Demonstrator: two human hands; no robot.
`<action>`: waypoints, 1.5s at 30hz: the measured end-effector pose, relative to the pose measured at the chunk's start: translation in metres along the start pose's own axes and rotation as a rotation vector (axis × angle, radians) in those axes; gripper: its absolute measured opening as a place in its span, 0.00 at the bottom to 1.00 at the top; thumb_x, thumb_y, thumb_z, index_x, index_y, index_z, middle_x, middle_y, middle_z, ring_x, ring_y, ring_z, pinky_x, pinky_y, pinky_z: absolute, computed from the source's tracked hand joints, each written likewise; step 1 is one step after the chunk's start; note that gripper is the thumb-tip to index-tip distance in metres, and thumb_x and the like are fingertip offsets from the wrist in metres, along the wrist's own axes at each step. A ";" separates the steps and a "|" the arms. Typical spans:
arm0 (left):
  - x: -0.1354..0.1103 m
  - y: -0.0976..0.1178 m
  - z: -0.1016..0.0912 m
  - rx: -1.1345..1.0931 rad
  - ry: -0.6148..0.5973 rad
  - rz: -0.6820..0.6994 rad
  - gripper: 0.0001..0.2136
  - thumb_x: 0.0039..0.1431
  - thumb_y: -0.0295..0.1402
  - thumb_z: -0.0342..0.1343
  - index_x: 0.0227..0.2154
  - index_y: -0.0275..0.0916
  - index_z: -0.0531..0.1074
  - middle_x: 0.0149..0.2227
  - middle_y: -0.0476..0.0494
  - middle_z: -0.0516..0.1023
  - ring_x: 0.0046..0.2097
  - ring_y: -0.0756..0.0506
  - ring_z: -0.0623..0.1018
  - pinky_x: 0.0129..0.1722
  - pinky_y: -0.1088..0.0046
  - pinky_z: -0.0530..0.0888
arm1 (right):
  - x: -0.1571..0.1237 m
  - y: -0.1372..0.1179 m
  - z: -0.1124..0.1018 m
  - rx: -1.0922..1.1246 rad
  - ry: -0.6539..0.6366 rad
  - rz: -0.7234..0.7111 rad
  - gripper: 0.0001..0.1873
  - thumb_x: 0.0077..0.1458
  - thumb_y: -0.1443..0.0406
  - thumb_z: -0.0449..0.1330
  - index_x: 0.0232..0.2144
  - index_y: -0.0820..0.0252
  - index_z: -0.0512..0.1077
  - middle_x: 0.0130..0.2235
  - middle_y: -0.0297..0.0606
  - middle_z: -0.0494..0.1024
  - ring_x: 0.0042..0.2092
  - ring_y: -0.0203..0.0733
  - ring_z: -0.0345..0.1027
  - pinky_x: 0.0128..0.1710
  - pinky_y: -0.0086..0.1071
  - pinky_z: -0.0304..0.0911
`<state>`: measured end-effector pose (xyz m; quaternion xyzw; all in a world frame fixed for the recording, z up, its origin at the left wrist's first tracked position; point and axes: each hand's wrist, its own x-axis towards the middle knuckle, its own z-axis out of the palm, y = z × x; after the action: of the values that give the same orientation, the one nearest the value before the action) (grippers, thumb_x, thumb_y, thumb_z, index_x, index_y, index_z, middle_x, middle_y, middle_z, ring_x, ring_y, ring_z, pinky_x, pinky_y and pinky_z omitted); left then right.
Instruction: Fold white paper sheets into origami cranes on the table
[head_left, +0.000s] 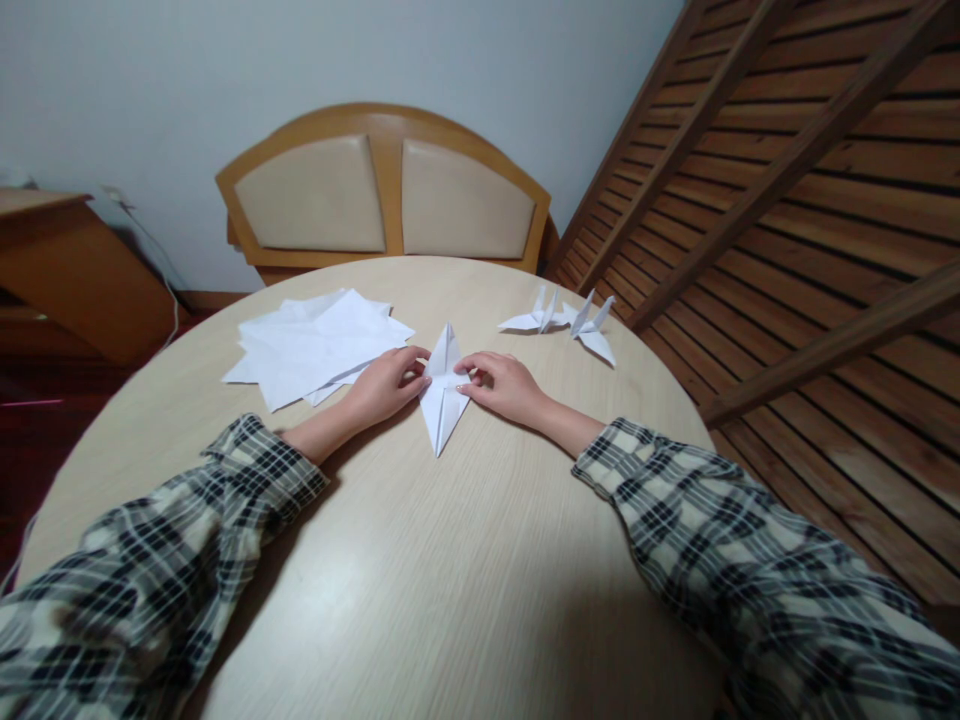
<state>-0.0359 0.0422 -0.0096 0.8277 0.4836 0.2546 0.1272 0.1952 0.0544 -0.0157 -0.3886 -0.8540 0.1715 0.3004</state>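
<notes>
A white paper folded into a long kite shape (444, 400) lies flat on the round pale wooden table (450, 560), its points facing toward and away from me. My left hand (386, 385) pinches its left edge with curled fingers. My right hand (501, 385) presses and pinches its right edge, fingers bent. Both of my arms wear plaid sleeves.
A loose pile of white paper sheets (315, 345) lies left of my left hand. Two finished paper cranes (570, 322) stand at the table's far right. A wooden chair with padded back (386, 190) faces me across the table. Slatted wooden stairs (787, 200) rise on the right.
</notes>
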 end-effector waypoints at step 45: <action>-0.001 0.000 0.002 0.080 -0.002 0.057 0.13 0.58 0.32 0.56 0.47 0.38 0.68 0.39 0.39 0.76 0.41 0.41 0.75 0.41 0.63 0.70 | -0.004 -0.002 0.001 -0.062 -0.021 -0.164 0.14 0.58 0.67 0.58 0.46 0.53 0.76 0.47 0.39 0.75 0.47 0.43 0.68 0.50 0.40 0.59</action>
<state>-0.0353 0.0409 -0.0112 0.8458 0.4696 0.2378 0.0870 0.1957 0.0502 -0.0170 -0.3248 -0.8910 0.1237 0.2921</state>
